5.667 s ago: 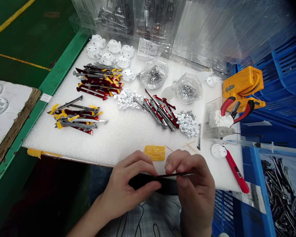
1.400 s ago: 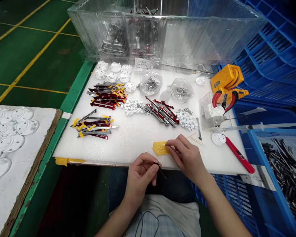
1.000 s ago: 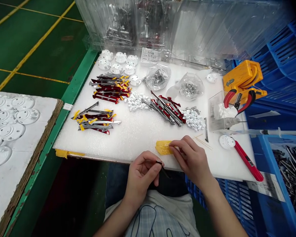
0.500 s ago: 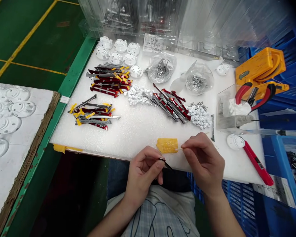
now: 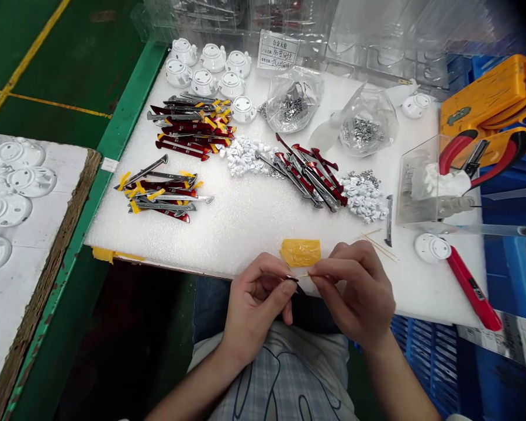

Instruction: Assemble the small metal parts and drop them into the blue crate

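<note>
My left hand (image 5: 260,307) pinches a small dark blade-shaped part (image 5: 294,282) between thumb and fingers, just off the table's front edge. Between the fingertips of my right hand (image 5: 355,292) is a thin wooden toothpick (image 5: 303,275), its tip at or very near the dark part; whether they touch I cannot tell. Just beyond both hands lies a piece of yellow tape (image 5: 301,252) with a shiny smear on it. A few more toothpicks (image 5: 381,245) rest to the right. Red and grey blade-shaped parts (image 5: 309,175) lie in a pile ahead, beside small white pieces (image 5: 363,202).
Blade parts with yellow tape tabs (image 5: 162,196) lie at left, and white round parts (image 5: 204,82) stand behind. Two plastic bags (image 5: 294,102) hold small metal bits. At right are a clear box (image 5: 405,193) with pliers (image 5: 473,161), a tape dispenser (image 5: 486,99) and a red-handled tool (image 5: 473,286).
My right hand has moved left, bringing the toothpick from the yellow tape to the dark part. My left hand stays nearly in place. The view has shifted slightly.
</note>
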### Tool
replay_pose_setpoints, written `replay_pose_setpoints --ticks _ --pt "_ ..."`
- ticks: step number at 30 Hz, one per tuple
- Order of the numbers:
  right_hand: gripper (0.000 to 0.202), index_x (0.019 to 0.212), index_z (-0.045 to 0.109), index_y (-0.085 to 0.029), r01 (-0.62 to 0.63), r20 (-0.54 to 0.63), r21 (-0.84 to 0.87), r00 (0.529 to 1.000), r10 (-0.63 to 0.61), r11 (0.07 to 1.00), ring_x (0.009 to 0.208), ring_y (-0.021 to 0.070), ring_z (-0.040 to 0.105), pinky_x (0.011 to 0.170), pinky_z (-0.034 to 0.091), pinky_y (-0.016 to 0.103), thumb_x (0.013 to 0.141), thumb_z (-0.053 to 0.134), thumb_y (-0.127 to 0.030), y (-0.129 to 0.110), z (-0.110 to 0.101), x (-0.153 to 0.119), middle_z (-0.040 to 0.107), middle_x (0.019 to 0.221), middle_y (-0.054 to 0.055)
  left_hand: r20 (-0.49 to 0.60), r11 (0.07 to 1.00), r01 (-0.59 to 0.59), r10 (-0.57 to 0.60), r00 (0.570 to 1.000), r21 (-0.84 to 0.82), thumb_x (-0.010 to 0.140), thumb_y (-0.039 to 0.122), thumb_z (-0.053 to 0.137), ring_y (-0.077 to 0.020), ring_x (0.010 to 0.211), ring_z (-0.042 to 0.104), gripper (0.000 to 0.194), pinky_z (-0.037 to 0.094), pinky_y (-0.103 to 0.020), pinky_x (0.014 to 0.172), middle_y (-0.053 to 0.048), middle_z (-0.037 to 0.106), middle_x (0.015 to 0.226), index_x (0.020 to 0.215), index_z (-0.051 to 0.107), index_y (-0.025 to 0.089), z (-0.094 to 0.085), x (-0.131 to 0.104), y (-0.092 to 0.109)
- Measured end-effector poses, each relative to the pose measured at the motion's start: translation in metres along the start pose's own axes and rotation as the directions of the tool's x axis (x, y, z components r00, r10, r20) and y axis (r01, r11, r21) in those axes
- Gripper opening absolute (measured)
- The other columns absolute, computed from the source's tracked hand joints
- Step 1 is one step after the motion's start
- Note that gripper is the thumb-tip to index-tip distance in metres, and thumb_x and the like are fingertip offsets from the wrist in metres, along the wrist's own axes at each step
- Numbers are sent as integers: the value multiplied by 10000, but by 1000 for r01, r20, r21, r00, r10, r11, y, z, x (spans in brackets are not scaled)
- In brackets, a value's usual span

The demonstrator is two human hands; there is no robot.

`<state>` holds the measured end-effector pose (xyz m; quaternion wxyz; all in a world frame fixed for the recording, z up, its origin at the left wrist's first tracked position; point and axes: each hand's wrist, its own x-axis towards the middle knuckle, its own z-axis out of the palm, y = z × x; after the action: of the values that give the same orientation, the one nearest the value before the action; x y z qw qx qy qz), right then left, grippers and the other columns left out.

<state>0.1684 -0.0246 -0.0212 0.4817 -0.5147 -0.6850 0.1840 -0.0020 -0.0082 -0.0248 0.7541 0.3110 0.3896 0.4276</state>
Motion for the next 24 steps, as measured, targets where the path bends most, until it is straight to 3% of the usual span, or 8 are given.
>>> replay_pose_setpoints --ticks 6,24 --pt "233 1056 701 -238 57 -6 -9 998 -57 998 705 135 527 566 461 290 949 657 -36 1 1 3 535 845 -13 8 1000 -11 11 1000 4 910 380 887 -20 445 584 258 468 -123 442 46 653 831 858 737 176 -1 0 0" --pt "223 1040 698 -213 64 0 -21 998 -64 998 726 118 531 594 479 268 943 656 -17 1 0 1 531 869 -19 29 996 -16 19 999 -87 941 303 873 1 471 618 143 467 -85 471 53 668 863 897 783 200 -3 -1 -3"
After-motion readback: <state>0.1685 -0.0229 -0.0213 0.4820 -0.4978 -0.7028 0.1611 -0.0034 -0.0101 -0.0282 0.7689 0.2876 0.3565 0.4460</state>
